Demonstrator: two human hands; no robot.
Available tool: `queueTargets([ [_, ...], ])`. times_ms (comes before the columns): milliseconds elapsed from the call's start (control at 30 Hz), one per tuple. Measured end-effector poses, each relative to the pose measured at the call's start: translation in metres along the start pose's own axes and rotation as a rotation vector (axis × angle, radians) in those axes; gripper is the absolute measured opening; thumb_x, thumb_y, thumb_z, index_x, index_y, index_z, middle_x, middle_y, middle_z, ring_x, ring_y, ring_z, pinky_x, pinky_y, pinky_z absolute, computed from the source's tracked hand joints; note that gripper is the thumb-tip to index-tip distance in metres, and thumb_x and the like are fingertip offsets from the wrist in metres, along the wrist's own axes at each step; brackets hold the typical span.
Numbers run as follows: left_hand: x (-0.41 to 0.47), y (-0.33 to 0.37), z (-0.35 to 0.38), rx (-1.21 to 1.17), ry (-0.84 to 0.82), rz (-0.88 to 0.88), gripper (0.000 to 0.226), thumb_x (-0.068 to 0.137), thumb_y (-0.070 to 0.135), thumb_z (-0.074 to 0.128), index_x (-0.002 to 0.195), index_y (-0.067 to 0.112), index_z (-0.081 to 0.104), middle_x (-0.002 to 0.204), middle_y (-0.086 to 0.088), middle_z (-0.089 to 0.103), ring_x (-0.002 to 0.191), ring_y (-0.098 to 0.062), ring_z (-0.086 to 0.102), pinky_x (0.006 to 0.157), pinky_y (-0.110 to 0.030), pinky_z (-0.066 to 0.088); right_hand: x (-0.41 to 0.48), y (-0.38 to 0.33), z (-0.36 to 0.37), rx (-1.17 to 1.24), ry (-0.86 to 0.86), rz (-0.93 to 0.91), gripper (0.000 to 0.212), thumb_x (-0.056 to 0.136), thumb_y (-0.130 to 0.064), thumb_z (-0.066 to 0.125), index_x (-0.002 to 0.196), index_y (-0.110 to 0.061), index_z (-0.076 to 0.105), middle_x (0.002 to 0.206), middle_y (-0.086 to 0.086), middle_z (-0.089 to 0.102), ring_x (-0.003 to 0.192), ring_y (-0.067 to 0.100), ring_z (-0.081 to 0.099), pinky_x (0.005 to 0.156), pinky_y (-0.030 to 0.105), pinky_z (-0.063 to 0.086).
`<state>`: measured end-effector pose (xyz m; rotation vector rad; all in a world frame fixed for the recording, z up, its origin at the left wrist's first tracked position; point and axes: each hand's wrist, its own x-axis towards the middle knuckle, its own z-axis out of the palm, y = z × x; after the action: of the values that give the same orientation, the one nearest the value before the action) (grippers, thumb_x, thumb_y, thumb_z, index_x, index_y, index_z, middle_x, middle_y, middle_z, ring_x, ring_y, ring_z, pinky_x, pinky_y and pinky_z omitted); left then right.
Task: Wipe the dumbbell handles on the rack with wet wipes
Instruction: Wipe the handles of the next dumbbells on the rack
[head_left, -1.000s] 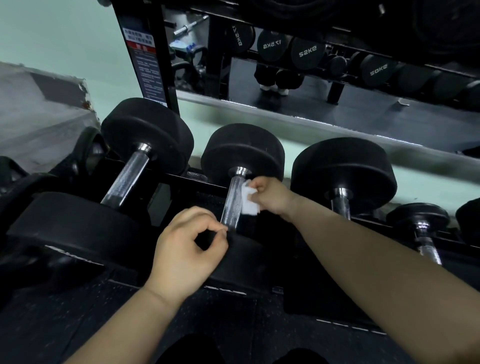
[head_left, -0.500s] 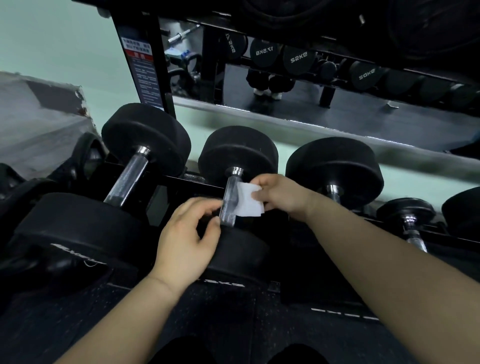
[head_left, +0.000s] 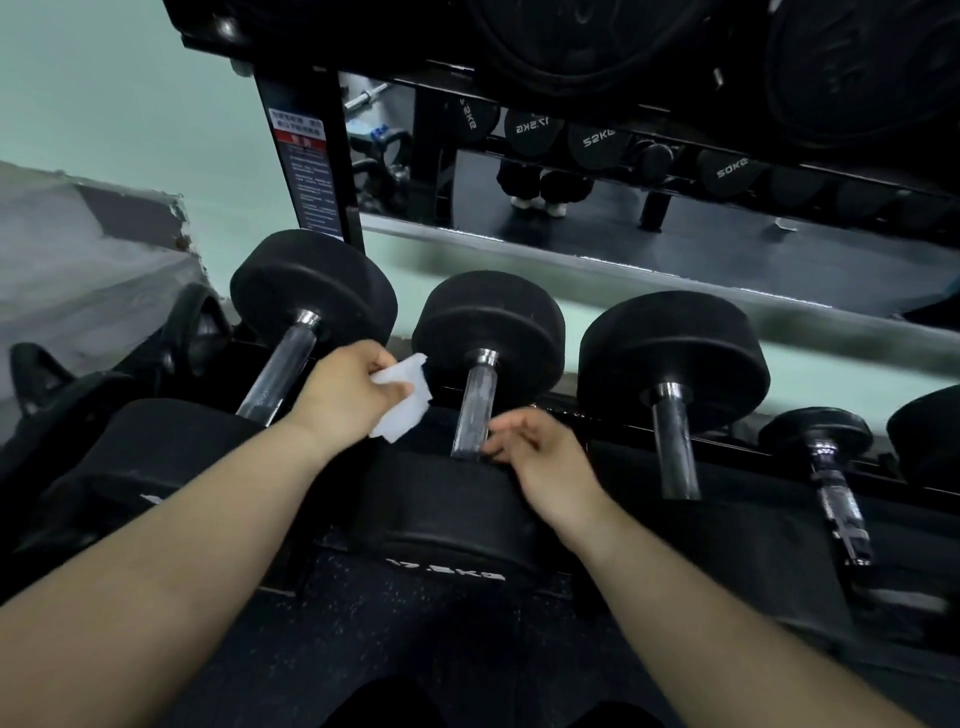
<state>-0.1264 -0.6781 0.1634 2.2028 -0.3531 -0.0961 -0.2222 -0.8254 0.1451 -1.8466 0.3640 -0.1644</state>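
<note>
Our left grip (head_left: 340, 397) tight on the wipe (head_left: 402, 410); our right grip (head_left: 540, 454) loose and empty beside the middle handle (head_left: 475, 410).

Dim, greenish light. Deep shadow beneath the middle dumbbell (head_left: 491, 319), faint glints on its handle (head_left: 475, 410). Motion blur on the right hand (head_left: 543, 460) beside it. Wide-angle bending far from it.

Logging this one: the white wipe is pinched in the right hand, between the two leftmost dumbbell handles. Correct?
Wrong hand. The head view shows the left hand pinching the white wipe; the right hand holds nothing, near the second handle at its lower end. The wipe is indeed between the two leftmost handles.
</note>
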Motion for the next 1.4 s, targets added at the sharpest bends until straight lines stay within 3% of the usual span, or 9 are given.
queueTargets([
  [100, 0.015, -0.012, 0.002, -0.004, -0.027, -0.069, 0.029, 0.082, 0.009, 0.061, 0.063, 0.021, 0.044, 0.066, 0.006, 0.048, 0.074, -0.018, 0.048, 0.051, -0.013, 0.034, -0.010, 0.010, 0.010, -0.073, 0.208, -0.053, 0.026, 0.091, -0.015, 0.041, 0.071, -0.024, 0.054, 0.063, -0.012, 0.054, 0.060, 0.000, 0.052, 0.060, 0.007, 0.040],
  [333, 0.042, -0.011, 0.028, -0.117, -0.151, -0.098, 0.006, 0.082, 0.006, 0.061, 0.087, 0.007, 0.064, 0.076, -0.003, 0.057, 0.072, -0.014, 0.052, 0.049, -0.006, 0.035, -0.012, 0.008, 0.011, -0.149, 0.253, -0.007, 0.035, 0.091, -0.027, 0.042, 0.074, 0.001, 0.055, 0.059, 0.000, 0.050, 0.062, 0.013, 0.048, 0.067, 0.036, 0.043],
  [500, 0.058, 0.001, 0.047, -0.292, -0.194, -0.132, 0.027, 0.077, -0.001, 0.065, 0.104, -0.001, 0.065, 0.086, -0.006, 0.061, 0.081, -0.016, 0.055, 0.059, -0.012, 0.041, -0.011, 0.008, 0.011, -0.124, 0.266, 0.003, 0.035, 0.089, -0.023, 0.045, 0.070, 0.004, 0.053, 0.057, 0.003, 0.047, 0.059, 0.013, 0.043, 0.058, 0.028, 0.036],
  [733, 0.036, -0.021, 0.047, -0.215, -0.508, -0.085, 0.026, 0.073, -0.009, 0.065, 0.067, 0.016, 0.067, 0.048, 0.011, 0.061, 0.046, 0.002, 0.052, 0.049, -0.005, 0.041, -0.010, 0.012, 0.010, -0.124, 0.252, 0.002, 0.027, 0.086, -0.014, 0.047, 0.064, 0.002, 0.053, 0.058, 0.006, 0.048, 0.056, 0.009, 0.041, 0.053, 0.022, 0.033],
  [833, 0.025, -0.025, 0.042, -0.102, -0.602, -0.039, 0.015, 0.076, -0.006, 0.064, 0.082, 0.006, 0.072, 0.036, 0.017, 0.056, 0.039, 0.009, 0.050, 0.047, 0.001, 0.037, -0.009, 0.014, 0.010, -0.104, 0.242, 0.002, 0.024, 0.084, -0.009, 0.048, 0.061, -0.002, 0.053, 0.058, 0.005, 0.049, 0.054, 0.005, 0.040, 0.054, 0.021, 0.033],
  [1033, 0.054, -0.009, 0.050, -0.190, -0.337, -0.029, 0.017, 0.077, -0.006, 0.064, 0.090, 0.001, 0.070, 0.063, 0.001, 0.057, 0.053, 0.001, 0.051, 0.048, -0.002, 0.038, -0.009, 0.014, 0.010, -0.082, 0.240, 0.002, 0.025, 0.084, -0.008, 0.048, 0.060, -0.001, 0.052, 0.055, 0.002, 0.047, 0.053, 0.003, 0.040, 0.052, 0.017, 0.034],
  [1200, 0.037, -0.016, 0.046, -0.115, -0.519, -0.054, 0.020, 0.074, -0.011, 0.061, 0.079, 0.007, 0.070, 0.047, 0.008, 0.055, 0.042, 0.003, 0.049, 0.043, 0.001, 0.033, -0.009, 0.015, 0.010, -0.080, 0.241, 0.004, 0.029, 0.083, -0.008, 0.048, 0.055, -0.010, 0.050, 0.052, -0.002, 0.045, 0.054, 0.003, 0.041, 0.053, 0.018, 0.033],
  [1267, 0.027, -0.021, 0.043, -0.111, -0.617, -0.130, 0.022, 0.077, -0.008, 0.058, 0.081, 0.011, 0.068, 0.036, 0.010, 0.051, 0.034, 0.004, 0.043, 0.039, -0.004, 0.031, -0.008, 0.015, 0.010, -0.080, 0.244, 0.010, 0.026, 0.083, -0.008, 0.049, 0.058, -0.006, 0.052, 0.054, 0.000, 0.047, 0.055, 0.003, 0.041, 0.054, 0.019, 0.033],
  [1400, 0.033, -0.018, 0.040, -0.611, -0.540, -0.475, 0.013, 0.089, 0.001, 0.049, 0.083, 0.011, 0.054, 0.074, -0.004, 0.057, 0.056, -0.009, 0.060, 0.048, -0.019, 0.051, -0.009, 0.014, 0.011, -0.087, 0.253, -0.001, 0.026, 0.082, -0.013, 0.049, 0.058, -0.004, 0.052, 0.054, 0.000, 0.047, 0.054, 0.003, 0.040, 0.053, 0.018, 0.034],
])
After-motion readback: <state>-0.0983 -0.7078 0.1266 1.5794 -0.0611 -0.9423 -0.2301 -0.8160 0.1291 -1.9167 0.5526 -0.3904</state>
